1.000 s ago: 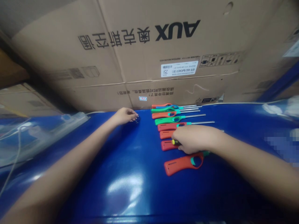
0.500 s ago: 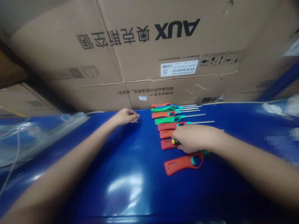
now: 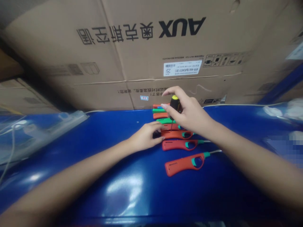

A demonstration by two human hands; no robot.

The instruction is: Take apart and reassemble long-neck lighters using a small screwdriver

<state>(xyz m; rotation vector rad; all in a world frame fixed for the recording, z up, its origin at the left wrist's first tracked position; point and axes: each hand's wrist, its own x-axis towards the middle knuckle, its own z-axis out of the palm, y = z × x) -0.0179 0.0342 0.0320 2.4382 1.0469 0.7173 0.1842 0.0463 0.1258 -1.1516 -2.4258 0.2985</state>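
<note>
Upright in my right hand is a screwdriver with a black and yellow handle. Its thin shaft points down to an orange long-necked gas lighter, the tip at or close to the handle. My left hand holds that lighter's butt end between thumb and fingers. Nearer me lie a red lighter and another orange lighter with a green trigger. Farther back, several red, green and orange lighters, including a green one, are partly hidden by my right hand.
A large cardboard box stands along the back of the blue table. Tiny light-coloured pieces lie left of the lighters. Clear plastic packaging sits at the left, and white plastic bags are at the right.
My left hand has moved right and nearer, from the tiny pieces onto the orange lighter's end. My right hand has risen, turning the screwdriver upright over that lighter.
</note>
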